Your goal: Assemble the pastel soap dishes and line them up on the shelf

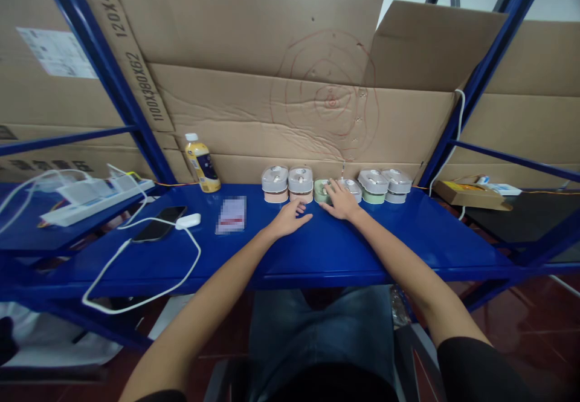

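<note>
Along the back of the blue table stands a row of small lidded containers. At its left end are two with clear lids and pinkish bases, a left one (275,183) and a right one (301,182). My left hand (290,217) is just in front of the right one, fingers apart, holding nothing. My right hand (339,199) lies spread with its fingertips on a low green container (322,191) and partly covers a clear-lidded piece (354,189). Further right, two stacked containers, one with a green base (373,185) and one greyish (397,185), stand side by side.
A yellow bottle (202,163) stands at the back left, with a packet (231,214) in front of it. A phone (159,224) lies among white cables. Cardboard (235,100) walls the back; blue posts rise at both sides. An open box (471,195) is at right.
</note>
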Motion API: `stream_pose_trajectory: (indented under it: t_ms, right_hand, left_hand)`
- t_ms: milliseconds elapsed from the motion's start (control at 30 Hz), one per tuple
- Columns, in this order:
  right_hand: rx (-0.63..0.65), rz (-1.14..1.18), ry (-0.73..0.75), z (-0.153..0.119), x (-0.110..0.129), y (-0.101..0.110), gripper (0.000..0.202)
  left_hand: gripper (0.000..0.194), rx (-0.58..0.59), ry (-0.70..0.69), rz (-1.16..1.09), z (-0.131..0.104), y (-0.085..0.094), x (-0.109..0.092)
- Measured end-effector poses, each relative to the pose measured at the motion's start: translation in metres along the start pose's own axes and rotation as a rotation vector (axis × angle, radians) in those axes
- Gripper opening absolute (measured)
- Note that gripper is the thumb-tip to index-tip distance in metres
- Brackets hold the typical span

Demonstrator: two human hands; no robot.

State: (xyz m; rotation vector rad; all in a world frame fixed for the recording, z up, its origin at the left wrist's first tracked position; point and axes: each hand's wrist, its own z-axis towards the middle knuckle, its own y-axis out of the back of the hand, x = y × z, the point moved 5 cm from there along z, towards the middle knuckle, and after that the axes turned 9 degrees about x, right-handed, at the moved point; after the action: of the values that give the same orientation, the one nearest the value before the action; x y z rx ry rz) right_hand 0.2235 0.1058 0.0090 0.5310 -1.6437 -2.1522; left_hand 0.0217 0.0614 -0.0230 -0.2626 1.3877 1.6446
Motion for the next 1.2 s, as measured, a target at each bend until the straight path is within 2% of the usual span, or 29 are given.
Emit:
stream_pose_trajectory:
  t_ms: [67, 167, 233, 300, 367, 433, 500, 567, 700, 767, 833, 867, 967, 1033, 1200]
  right_hand:
    - [0.053, 0.023, -0.011, -0.005, 0.011, -0.001, 0.080]
    - [0.037, 0.053, -0.020, -0.021, 0.021, 0.015, 0.072]
    - [-0.013, 0.075, -0.109, -0.031, 0.025, 0.029, 0.068]
    - [-0.054, 0.090, -0.262, -0.038, 0.026, 0.040, 0.074]
    - [-0.018, 0.113, -0.378, -0.040, 0.027, 0.042, 0.082]
    - [0.083, 0.149, -0.400, -0.040, 0.029, 0.036, 0.080]
    - [0.163, 0.190, -0.336, -0.038, 0.029, 0.031, 0.075]
    - [0.181, 0.269, -0.183, -0.037, 0.028, 0.029, 0.074]
    - [0.121, 0.633, 0.203, -0.037, 0.021, 0.039, 0.076]
    - [0.051, 0.804, 0.247, -0.039, 0.008, 0.045, 0.075]
    - [-0.029, 0.900, 0.193, -0.039, -0.010, 0.049, 0.073]
    - [-0.065, 0.927, 0.147, -0.040, -0.020, 0.049, 0.073]
    - [-0.135, 0.967, 0.000, -0.041, -0.045, 0.044, 0.070]
    - [-0.154, 0.969, -0.071, -0.041, -0.055, 0.039, 0.069]
    - [-0.140, 0.962, -0.124, -0.038, -0.056, 0.029, 0.075]
  left_hand:
    - [0.043, -0.002, 0.000, 0.005, 0.000, 0.000, 0.000]
    - [0.043, 0.001, 0.009, 0.010, 0.000, -0.001, -0.001]
    - [0.044, 0.001, 0.009, 0.017, 0.000, -0.001, -0.003]
    - [0.045, -0.006, 0.002, 0.027, -0.001, 0.000, -0.008]
    - [0.049, -0.017, -0.010, 0.035, -0.003, 0.002, -0.013]
    - [0.058, -0.023, -0.028, 0.041, -0.006, 0.004, -0.019]
    - [0.073, -0.025, -0.048, 0.041, -0.008, 0.005, -0.023]
    - [0.092, -0.009, -0.072, 0.030, -0.009, 0.006, -0.025]
    - [0.121, 0.062, -0.151, -0.012, -0.009, 0.004, -0.028]
    - [0.127, 0.079, -0.183, -0.024, -0.010, 0.004, -0.031]
    - [0.124, 0.103, -0.212, -0.011, -0.011, 0.003, -0.035]
    - [0.116, 0.124, -0.227, 0.006, -0.012, 0.001, -0.037]
    - [0.073, 0.202, -0.251, 0.081, -0.015, -0.005, -0.043]
    - [0.052, 0.224, -0.240, 0.127, -0.016, -0.009, -0.045]
    - [0.043, 0.221, -0.214, 0.188, -0.017, -0.015, -0.049]
